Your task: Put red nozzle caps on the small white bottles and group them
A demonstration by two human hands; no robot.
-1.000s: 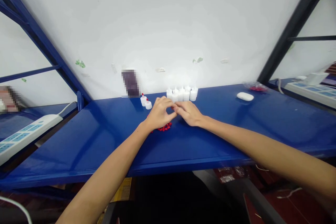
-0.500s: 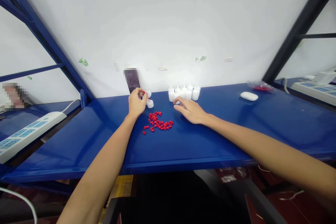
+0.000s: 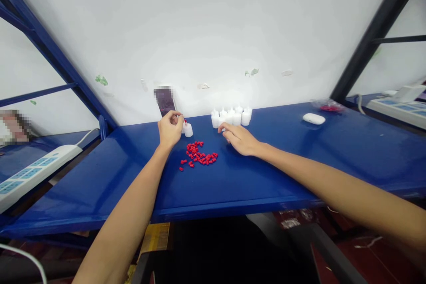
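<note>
My left hand [image 3: 171, 129] is at the back of the blue table, its fingers curled and pinched at the top of a small white bottle that the hand mostly hides. Right beside it stands a white squeeze bottle [image 3: 188, 130] with a red cap [image 3: 185, 121]. My right hand [image 3: 241, 138] hovers at the front of a cluster of white nozzle-tipped bottles [image 3: 246, 118], fingers loosely bent and apart, with nothing seen in them. Between the hands lies a loose pile of small red caps [image 3: 199, 155].
A phone [image 3: 164, 101] leans on the wall behind my left hand. To the right lie a white oval case [image 3: 313, 118] and a clear bag with red pieces [image 3: 329, 105]. Power strips [image 3: 33, 173] are at the far left and right. Blue shelf posts [image 3: 56, 49] rise at the left.
The bottle tilted in my left hand has come down upright beside the red-capped one. My right hand has barely moved, its fingers slightly closer to the bottle cluster. The view has shifted a little.
</note>
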